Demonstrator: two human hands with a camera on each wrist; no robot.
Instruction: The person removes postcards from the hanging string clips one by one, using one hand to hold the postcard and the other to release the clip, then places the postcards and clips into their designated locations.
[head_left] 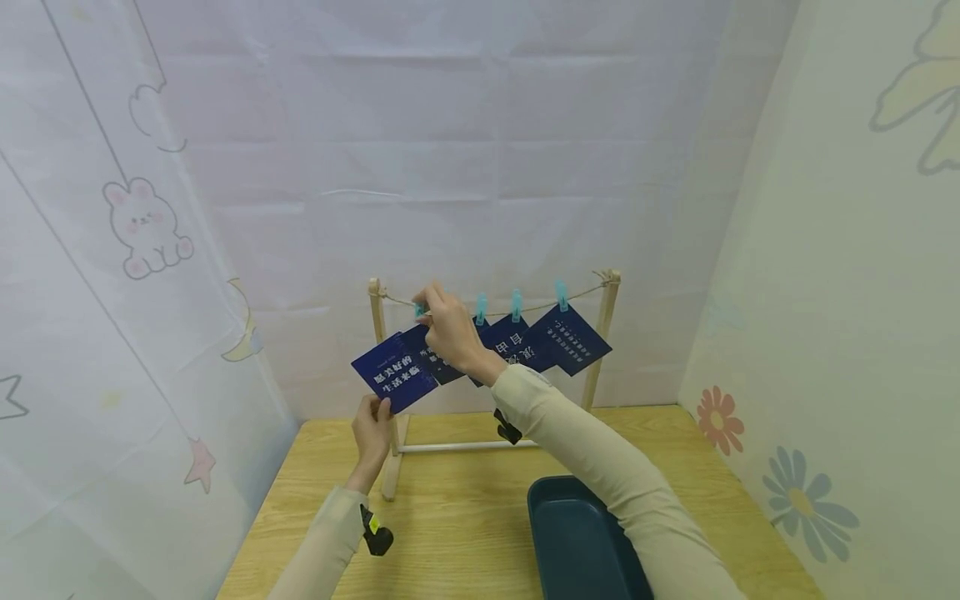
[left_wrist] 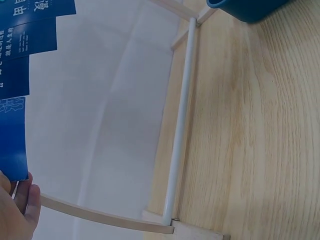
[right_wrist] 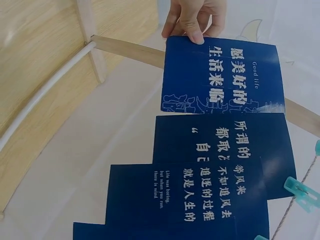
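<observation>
My left hand (head_left: 371, 429) pinches the lower corner of a dark blue card (head_left: 393, 371) with white lettering, the leftmost card. Up at the string (head_left: 585, 292), my right hand (head_left: 453, 333) pinches a teal clothespin (head_left: 420, 310) between thumb and fingers. In the right wrist view, the left hand (right_wrist: 197, 17) grips the card (right_wrist: 220, 70) by its edge, while my right hand is out of that frame. Further blue cards (head_left: 573, 340) overlap along the string, held by teal clothespins (head_left: 562, 296); my right hand partly covers them in the head view.
The string is tied between the wooden posts (head_left: 606, 317) of a stand with a white lower bar (head_left: 465, 447). A dark teal tray (head_left: 551, 533) sits on the wooden table (head_left: 450, 517), partly under my right sleeve. A pale printed cloth (head_left: 480, 167) hangs behind.
</observation>
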